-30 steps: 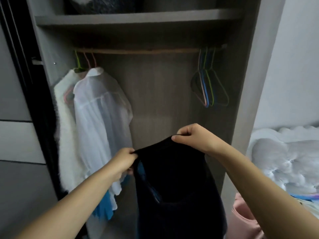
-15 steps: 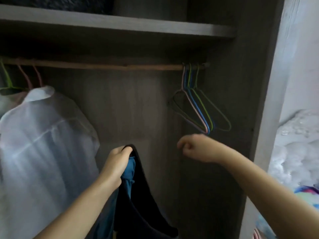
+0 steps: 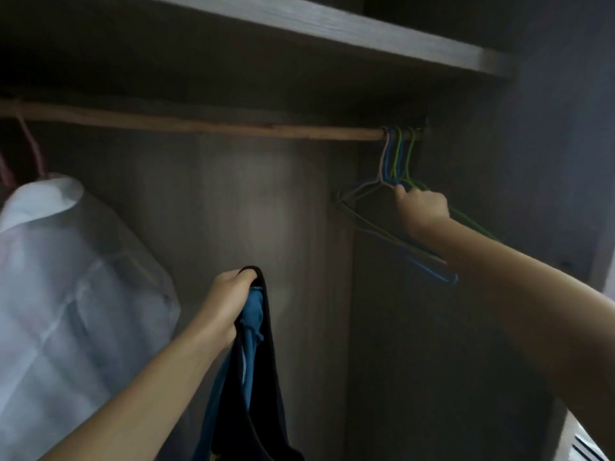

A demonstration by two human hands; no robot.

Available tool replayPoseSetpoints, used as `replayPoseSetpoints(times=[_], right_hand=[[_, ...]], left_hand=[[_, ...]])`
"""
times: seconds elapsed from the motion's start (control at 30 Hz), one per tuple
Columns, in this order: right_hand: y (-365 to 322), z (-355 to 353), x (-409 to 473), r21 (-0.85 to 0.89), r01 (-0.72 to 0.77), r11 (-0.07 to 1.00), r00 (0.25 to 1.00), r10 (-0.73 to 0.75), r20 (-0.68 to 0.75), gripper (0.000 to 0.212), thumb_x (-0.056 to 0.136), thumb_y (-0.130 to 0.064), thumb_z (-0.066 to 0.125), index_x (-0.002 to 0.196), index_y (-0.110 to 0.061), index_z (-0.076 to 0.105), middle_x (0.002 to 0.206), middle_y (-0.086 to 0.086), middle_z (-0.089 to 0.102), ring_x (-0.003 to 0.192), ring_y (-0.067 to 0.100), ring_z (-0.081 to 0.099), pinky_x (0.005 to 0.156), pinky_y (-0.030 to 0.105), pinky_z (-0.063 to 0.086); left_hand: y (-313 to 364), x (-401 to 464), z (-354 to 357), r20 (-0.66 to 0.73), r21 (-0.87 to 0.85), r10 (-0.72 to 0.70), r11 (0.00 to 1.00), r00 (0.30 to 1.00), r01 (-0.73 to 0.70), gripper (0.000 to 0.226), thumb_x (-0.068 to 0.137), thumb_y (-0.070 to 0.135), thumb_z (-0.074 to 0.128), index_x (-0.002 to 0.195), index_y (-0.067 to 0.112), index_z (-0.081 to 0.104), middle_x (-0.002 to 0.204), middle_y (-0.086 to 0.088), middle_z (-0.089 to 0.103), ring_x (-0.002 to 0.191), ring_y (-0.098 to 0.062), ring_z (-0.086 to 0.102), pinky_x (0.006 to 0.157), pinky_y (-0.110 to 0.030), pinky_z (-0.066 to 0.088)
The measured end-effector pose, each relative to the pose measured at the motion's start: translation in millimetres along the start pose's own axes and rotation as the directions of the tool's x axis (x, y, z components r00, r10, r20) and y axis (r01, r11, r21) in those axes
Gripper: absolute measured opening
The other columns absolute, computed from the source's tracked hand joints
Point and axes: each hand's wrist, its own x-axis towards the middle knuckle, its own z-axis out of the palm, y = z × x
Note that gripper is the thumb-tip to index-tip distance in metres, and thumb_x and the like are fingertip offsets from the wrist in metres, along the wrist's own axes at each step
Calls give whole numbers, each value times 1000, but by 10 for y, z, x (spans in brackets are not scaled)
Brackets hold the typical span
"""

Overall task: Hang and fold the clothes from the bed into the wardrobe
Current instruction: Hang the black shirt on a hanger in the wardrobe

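Dark garment [image 3: 263, 377], blue lining showing, hangs bunched from left hand [image 3: 226, 307], fingers curled tight round its top edge, low in wardrobe centre. Right hand [image 3: 422, 204], empty half a second ago, now up at bunched wire hangers [image 3: 396, 168] on rail [image 3: 206, 123], fingers closed on them. White shirt [image 3: 66, 294] hangs left; shelf [image 3: 332, 31] above.

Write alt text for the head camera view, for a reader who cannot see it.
Inside a wardrobe, a person's right hand grasps a bunch of empty wire hangers on the wooden rail, while the left hand grips a black garment and blue cloth. A white shirt hangs at left.
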Motion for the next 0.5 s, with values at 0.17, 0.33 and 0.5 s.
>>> replayPoseSetpoints(times=[0.17, 0.33, 0.5], right_hand=[[6, -160, 33, 161, -83, 983, 993, 95, -69, 27, 94, -1, 44, 121, 1, 52, 120, 22, 52, 107, 42, 58, 82, 44, 47], [64, -233, 70, 496, -216, 841, 974, 219, 53, 35, 96, -36, 54, 112, -5, 60, 106, 21, 62, 99, 39, 61, 74, 35, 44], [30, -293, 154, 556, -256, 791, 956, 291, 26, 29, 96, -26, 51, 96, 0, 64, 93, 24, 61, 92, 39, 61, 69, 33, 39]], left_hand=[[-50, 151, -109, 43, -26, -28, 999, 999, 29, 19, 94, 9, 49, 76, 7, 52, 63, -10, 51, 54, -21, 49, 53, -28, 39], [-106, 162, -120, 89, -44, -55, 997, 995, 59, 23, 93, 8, 48, 71, 6, 52, 59, -9, 51, 51, -20, 49, 47, -26, 41], [-107, 157, -115, 102, -60, -50, 997, 994, 57, 26, 93, 7, 48, 68, 6, 53, 54, -7, 52, 48, -18, 50, 46, -23, 42]])
